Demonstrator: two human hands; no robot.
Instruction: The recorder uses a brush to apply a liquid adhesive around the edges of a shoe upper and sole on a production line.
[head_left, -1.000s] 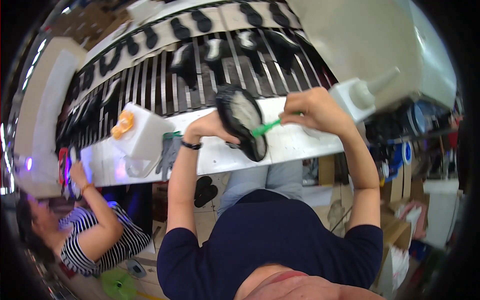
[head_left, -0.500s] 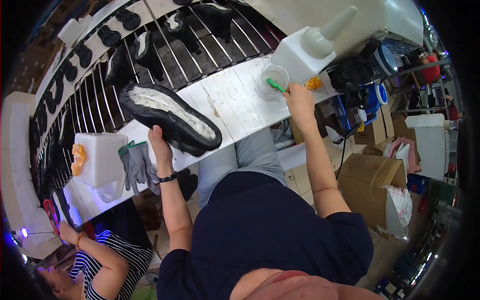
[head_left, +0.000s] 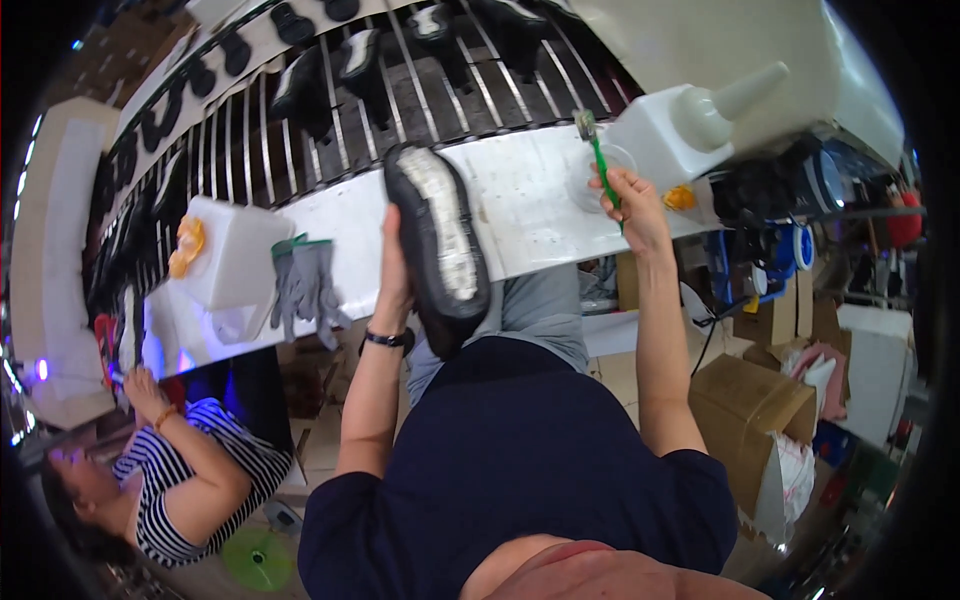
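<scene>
My left hand (head_left: pixel 394 268) grips a black shoe (head_left: pixel 437 290) by its side, near the bench edge. The shoe stands nearly upright in view, its underside turned up with a long whitish strip (head_left: pixel 449 225) along it. In my right hand (head_left: pixel 638 212) is a green-handled brush (head_left: pixel 601 164), much like a toothbrush, its bristle head pointing away from me. The brush head is raised, beyond a clear plastic cup (head_left: pixel 580 190) partly hidden by my fingers. A white squeeze bottle (head_left: pixel 655 135) with a long nozzle is right beside the cup.
Black shoes (head_left: pixel 362 68) rest on a metal-bar rack (head_left: pixel 338 130) beyond the white bench (head_left: pixel 520 215). Left on the bench are a white container (head_left: pixel 235 255) and grey gloves (head_left: pixel 304 283). A co-worker in stripes (head_left: pixel 205 480) sits at left; a cardboard box (head_left: pixel 745 400) stands at right.
The brush has come up out of the cup in my right hand. My left hand has turned the shoe from slanted to nearly upright in view. The whole view has shifted.
</scene>
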